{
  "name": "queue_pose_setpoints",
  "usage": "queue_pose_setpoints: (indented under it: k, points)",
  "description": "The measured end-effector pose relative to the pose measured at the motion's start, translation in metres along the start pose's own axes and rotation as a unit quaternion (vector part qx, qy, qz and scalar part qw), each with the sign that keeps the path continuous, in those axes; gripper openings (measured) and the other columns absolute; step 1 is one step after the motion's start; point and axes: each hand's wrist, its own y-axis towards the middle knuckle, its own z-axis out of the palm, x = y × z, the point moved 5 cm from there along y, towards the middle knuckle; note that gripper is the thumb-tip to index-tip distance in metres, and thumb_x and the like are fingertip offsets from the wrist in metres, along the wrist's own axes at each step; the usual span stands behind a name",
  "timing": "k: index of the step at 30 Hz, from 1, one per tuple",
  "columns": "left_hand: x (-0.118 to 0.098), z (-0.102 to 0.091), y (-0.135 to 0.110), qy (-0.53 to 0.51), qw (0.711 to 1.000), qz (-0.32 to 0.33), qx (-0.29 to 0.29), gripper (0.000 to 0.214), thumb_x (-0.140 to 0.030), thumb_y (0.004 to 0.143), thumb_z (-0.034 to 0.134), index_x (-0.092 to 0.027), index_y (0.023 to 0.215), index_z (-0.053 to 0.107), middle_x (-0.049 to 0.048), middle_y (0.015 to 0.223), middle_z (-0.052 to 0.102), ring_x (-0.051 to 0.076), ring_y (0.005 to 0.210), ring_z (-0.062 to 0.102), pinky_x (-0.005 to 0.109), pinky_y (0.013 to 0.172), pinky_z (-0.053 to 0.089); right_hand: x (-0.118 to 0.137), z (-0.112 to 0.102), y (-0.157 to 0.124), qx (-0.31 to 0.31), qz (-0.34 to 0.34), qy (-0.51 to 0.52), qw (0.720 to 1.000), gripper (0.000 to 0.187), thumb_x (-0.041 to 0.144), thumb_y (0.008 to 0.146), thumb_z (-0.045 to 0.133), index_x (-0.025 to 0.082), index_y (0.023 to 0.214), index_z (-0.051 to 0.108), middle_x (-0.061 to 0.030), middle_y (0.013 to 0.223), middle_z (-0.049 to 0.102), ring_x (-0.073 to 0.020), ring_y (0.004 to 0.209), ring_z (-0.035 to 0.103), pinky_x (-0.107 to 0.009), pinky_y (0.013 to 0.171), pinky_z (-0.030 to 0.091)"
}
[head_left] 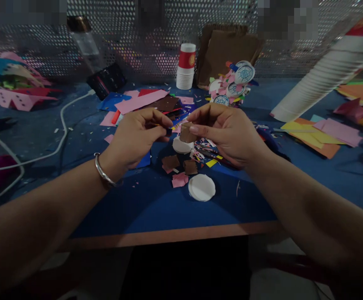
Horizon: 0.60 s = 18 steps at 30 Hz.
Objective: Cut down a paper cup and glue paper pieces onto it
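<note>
My right hand (pixel 223 131) pinches a small brown cardboard piece (pixel 188 133) between thumb and fingers. My left hand (pixel 143 133) is closed in a pinch beside it, a silver bangle on its wrist; a small dark thing shows at the fingertips, too small to name. Below the hands lie two brown squares (pixel 190 167), pink paper scraps (pixel 180 180) and a white disc (pixel 201 187). Another white disc (pixel 183 145) sits just under the cardboard piece, partly covered by it.
A stack of paper cups (pixel 186 66) stands at the back, and a long cup stack (pixel 328 71) leans at right. Decorated paper discs (pixel 231 83) are piled before a cardboard sheet (pixel 228 54). A white cable (pixel 63 121) runs along the left. Coloured paper (pixel 312 133) lies right.
</note>
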Motion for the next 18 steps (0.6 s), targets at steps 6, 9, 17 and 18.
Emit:
queue_pose_setpoints:
  k: [6,9,17,18]
  points:
    - [0.014,0.020,-0.014,-0.127,0.978,-0.136,0.091,0.011,-0.010,0.071,0.085,-0.015,0.078,0.077,0.0028,0.085,0.076,0.013,0.081,0.070,0.027,0.081,0.059,-0.004,0.002,0.001,-0.005,-0.009,0.023,1.000,0.030,0.035,0.080,0.092,0.022,0.101,0.074,-0.0033,0.104,0.075,-0.0206,0.101,0.072,-0.039,0.099,0.061]
    - [0.017,0.025,-0.018,-0.137,0.972,-0.163,0.101,0.012,-0.012,0.073,0.087,-0.015,0.078,0.077,0.0056,0.087,0.077,0.016,0.081,0.072,0.028,0.076,0.060,-0.003,0.003,0.000,0.004,-0.006,0.008,1.000,0.028,0.035,0.082,0.089,0.022,0.102,0.073,-0.0034,0.104,0.075,-0.0203,0.099,0.072,-0.037,0.095,0.061]
    - [0.013,0.014,-0.006,-0.200,0.969,-0.147,0.009,0.020,-0.004,0.086,0.068,-0.015,0.069,0.066,0.0026,0.082,0.072,0.011,0.075,0.067,0.025,0.080,0.060,0.024,-0.059,-0.004,-0.080,-0.030,-0.375,0.923,0.014,0.026,0.090,0.076,0.017,0.100,0.077,-0.0076,0.097,0.078,-0.0201,0.085,0.069,-0.037,0.082,0.052]
    - [0.013,0.011,-0.005,-0.196,0.969,-0.151,0.001,0.021,-0.005,0.086,0.067,-0.015,0.069,0.066,0.0024,0.081,0.071,0.011,0.074,0.066,0.025,0.079,0.060,0.023,-0.074,-0.008,-0.103,0.002,-0.430,0.897,0.012,0.023,0.090,0.076,0.017,0.100,0.078,-0.0082,0.095,0.078,-0.0202,0.084,0.069,-0.037,0.081,0.050]
